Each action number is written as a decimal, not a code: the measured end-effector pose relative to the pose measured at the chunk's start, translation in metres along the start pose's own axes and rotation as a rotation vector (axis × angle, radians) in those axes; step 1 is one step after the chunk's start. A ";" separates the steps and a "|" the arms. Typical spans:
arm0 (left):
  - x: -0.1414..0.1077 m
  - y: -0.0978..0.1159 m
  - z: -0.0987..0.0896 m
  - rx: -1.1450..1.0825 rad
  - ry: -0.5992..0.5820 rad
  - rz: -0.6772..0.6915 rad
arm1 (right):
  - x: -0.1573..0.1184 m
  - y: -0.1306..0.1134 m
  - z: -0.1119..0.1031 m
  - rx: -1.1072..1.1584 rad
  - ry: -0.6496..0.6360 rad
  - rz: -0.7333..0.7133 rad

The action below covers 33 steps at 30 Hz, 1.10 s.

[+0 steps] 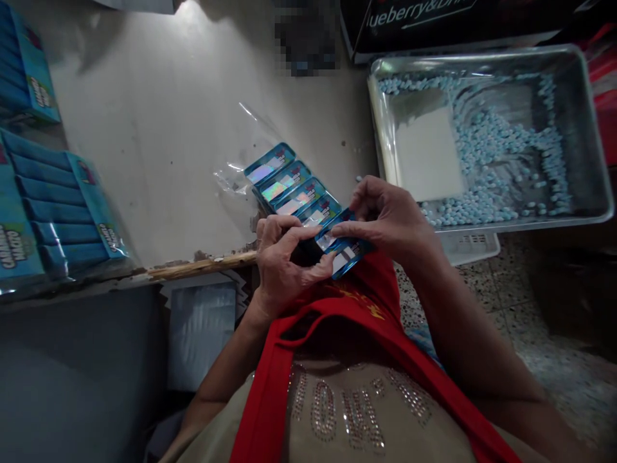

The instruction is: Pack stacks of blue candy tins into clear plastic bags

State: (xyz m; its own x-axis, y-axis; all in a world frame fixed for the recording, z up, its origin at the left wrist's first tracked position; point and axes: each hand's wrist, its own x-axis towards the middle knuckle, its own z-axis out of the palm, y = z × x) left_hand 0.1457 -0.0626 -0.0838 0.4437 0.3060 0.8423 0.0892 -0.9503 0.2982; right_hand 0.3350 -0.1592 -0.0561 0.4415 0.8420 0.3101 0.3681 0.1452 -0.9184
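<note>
Several small flat blue tins (299,200) with rounded corners lie in a slanting row at the table's front edge, shiny labels facing up. My left hand (286,260) grips the near end of the row, with its index finger and thumb against the tins. My right hand (398,222) is closed on the right edge of one blue tin (344,222) near that end, thumb on top. Its other fingertips are partly hidden. Clear plastic film (234,177) lies beside the row's far end.
A metal tray (595,148) on the right holds small pale blue candies and a white card (429,154). Wrapped blue packs (62,212) stand at the left on the table (159,141). A black box (463,26) is behind the tray.
</note>
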 end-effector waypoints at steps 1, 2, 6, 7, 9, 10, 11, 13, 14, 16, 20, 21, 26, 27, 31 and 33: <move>0.000 0.000 0.000 0.002 -0.004 -0.002 | 0.002 0.001 -0.001 0.023 -0.020 0.026; 0.000 0.000 -0.001 0.005 -0.011 -0.002 | 0.004 0.001 -0.003 0.043 -0.042 0.045; -0.001 0.001 -0.002 0.031 -0.029 -0.005 | 0.010 -0.001 -0.007 0.096 -0.110 0.079; -0.001 0.001 -0.002 0.034 -0.032 -0.007 | 0.011 -0.001 -0.009 0.089 -0.117 0.081; -0.001 0.003 -0.002 0.042 -0.036 -0.014 | 0.013 -0.001 -0.010 0.059 -0.130 0.081; -0.001 0.005 -0.002 0.051 -0.030 -0.019 | 0.014 -0.001 -0.010 0.047 -0.143 0.076; -0.002 0.006 -0.003 0.066 -0.015 -0.020 | 0.015 -0.001 -0.009 0.042 -0.159 0.072; -0.006 0.007 -0.006 0.116 0.045 -0.008 | 0.015 -0.003 -0.008 0.086 -0.182 0.072; -0.010 0.007 -0.009 0.141 0.086 0.002 | 0.013 -0.004 -0.006 0.131 -0.171 0.075; -0.021 0.005 -0.016 0.158 0.183 0.007 | 0.006 -0.001 -0.005 0.235 -0.091 0.077; -0.050 -0.004 -0.025 0.183 0.278 -0.071 | -0.022 0.026 -0.012 0.378 0.042 0.002; -0.055 -0.007 -0.024 0.206 0.262 -0.096 | -0.029 0.038 -0.017 0.382 0.005 -0.020; -0.057 -0.013 -0.006 0.221 0.148 -0.139 | -0.032 0.085 -0.038 0.440 -0.374 -0.189; -0.054 -0.013 -0.001 0.214 0.130 -0.128 | -0.029 0.089 -0.041 0.464 -0.412 -0.222; -0.045 -0.012 0.008 0.274 0.125 -0.142 | -0.020 0.090 -0.043 0.313 -0.404 -0.249; -0.043 -0.010 0.008 0.316 0.129 -0.154 | -0.019 0.083 -0.037 0.171 -0.404 -0.243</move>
State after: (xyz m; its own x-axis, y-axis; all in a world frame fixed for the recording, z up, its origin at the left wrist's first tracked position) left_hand 0.1326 -0.0665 -0.1264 0.2891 0.4322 0.8542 0.4260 -0.8572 0.2895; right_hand 0.3871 -0.1822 -0.1293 -0.0048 0.9024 0.4308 0.2670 0.4163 -0.8691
